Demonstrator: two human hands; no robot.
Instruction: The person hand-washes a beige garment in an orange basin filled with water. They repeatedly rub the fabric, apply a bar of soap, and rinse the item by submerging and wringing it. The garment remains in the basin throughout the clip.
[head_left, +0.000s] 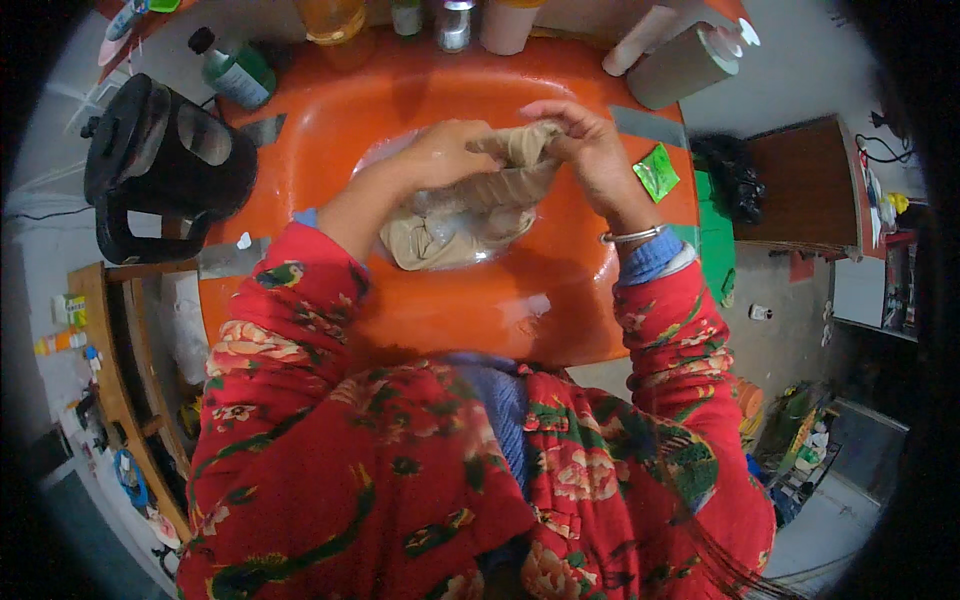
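Note:
A wet beige cloth (420, 244) lies bunched in the bowl of an orange washbasin (450, 319), with soapy water and suds in its folds. Its upper part is raised between the two hands. My left hand (450, 154) grips the cloth's upper left edge, with the fingers partly hidden by fabric. My right hand (589, 150) pinches the upper right end between thumb and fingers. The lower folds rest on the basin's bottom.
A black kettle (165, 172) stands at the basin's left rim, near a green bottle (238, 75). Along the back are a silver-capped jar (454, 26) and a pink container (508, 26). A pump bottle (682, 67) and a green sachet (656, 173) are at right.

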